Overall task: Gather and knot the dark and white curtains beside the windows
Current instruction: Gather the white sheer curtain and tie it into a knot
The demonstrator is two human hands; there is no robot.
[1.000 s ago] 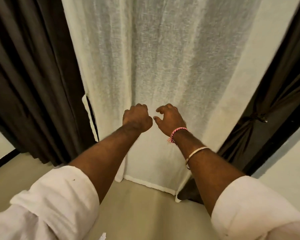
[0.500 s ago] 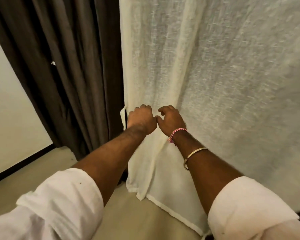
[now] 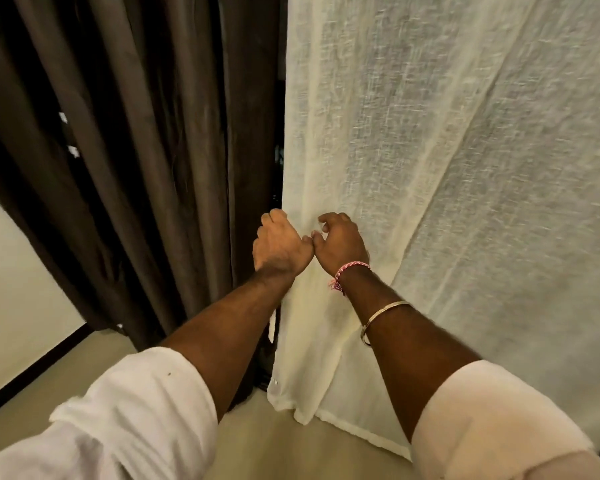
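A sheer white curtain [image 3: 447, 174] hangs to the floor and fills the right half of the view. To its left hangs a dark brown curtain [image 3: 136, 161] in long folds. My left hand [image 3: 279, 245] grips the white curtain's left edge with curled fingers. My right hand [image 3: 340, 240] is right beside it, thumbs nearly touching, its fingers curled into the white fabric. Creases in the cloth run from the upper right down toward both hands.
A pale wall [image 3: 11, 306] with a dark skirting strip [image 3: 32, 372] lies left of the dark curtain. Beige floor [image 3: 257, 445] runs under both curtains. A narrow dark gap [image 3: 278, 168] shows between the two curtains.
The view has swung left, so the dark curtain on the right is gone from sight. Both hands have drawn the white curtain toward its left edge, bunching more fabric there.
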